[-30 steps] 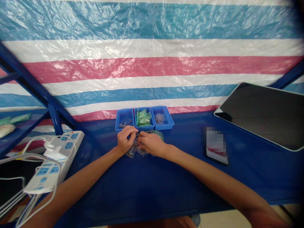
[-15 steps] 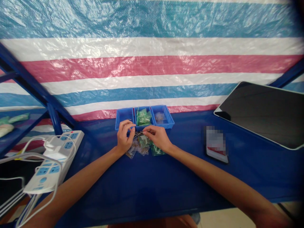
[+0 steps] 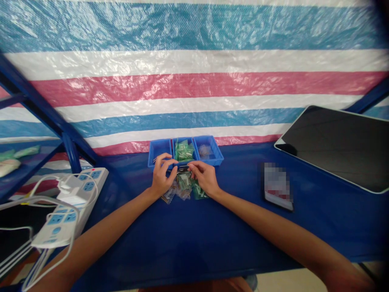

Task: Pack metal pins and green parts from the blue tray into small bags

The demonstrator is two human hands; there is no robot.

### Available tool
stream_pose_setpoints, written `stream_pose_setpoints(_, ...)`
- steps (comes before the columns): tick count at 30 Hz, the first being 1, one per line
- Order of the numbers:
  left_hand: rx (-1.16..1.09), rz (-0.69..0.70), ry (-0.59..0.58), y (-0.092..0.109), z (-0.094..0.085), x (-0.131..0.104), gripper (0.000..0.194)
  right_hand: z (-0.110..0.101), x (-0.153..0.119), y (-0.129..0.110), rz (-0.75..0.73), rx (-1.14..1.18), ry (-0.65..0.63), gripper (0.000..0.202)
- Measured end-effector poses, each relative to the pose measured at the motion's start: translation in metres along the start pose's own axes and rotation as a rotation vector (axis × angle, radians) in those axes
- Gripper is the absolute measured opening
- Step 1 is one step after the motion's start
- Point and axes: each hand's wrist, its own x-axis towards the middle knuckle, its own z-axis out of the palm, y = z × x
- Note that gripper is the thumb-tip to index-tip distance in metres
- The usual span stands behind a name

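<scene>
My left hand (image 3: 162, 176) is at the front of the blue bins, its thumb and index finger curved with a small gap between the tips. My right hand (image 3: 206, 177) pinches one end of a thin metal rod (image 3: 183, 166), which points toward the left fingertips. More thin dark rods lie just below it, partly hidden by my hands. Under and between the hands are small clear bags of little metal parts (image 3: 184, 181). A green bag (image 3: 199, 192) lies partly beneath my right hand.
Behind my hands stand three joined blue bins (image 3: 217, 156); the middle one holds green bags (image 3: 184, 150), the right one clear bags (image 3: 205, 151). A power strip (image 3: 60, 219) with cables is at left. A phone (image 3: 278, 186) and a dark-screened tablet (image 3: 337, 148) lie at right.
Both hands have shifted slightly right. The left thumb and index finger sit beside the rod's end, and the rod in my right hand has moved up a little toward the bins.
</scene>
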Motion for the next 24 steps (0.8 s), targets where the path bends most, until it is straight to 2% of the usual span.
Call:
stream_pose_setpoints(7, -0.038, 0.002, -0.044, 0.0005, 0.0002, 0.0003, 0.016, -0.0056, -0.0011, -0.0115, -0.068, -0.109, 0.010, 0.030)
stream_pose_setpoints(13, -0.050, 0.019, -0.070, -0.0011, 0.0020, 0.0009, 0.013, -0.0055, -0.0035, -0.0075, -0.110, -0.160, 0.052, 0.033)
stream_pose_setpoints(18, -0.013, 0.052, -0.087, -0.0037, 0.0039, 0.0011, 0.012, -0.0052, -0.0056, -0.0043, -0.159, -0.187, 0.037, 0.031)
stream_pose_setpoints(24, -0.012, 0.054, -0.101, -0.0051, 0.0046, 0.0000, 0.012, -0.0037, -0.0046, -0.0030, -0.149, -0.158, 0.010, 0.027)
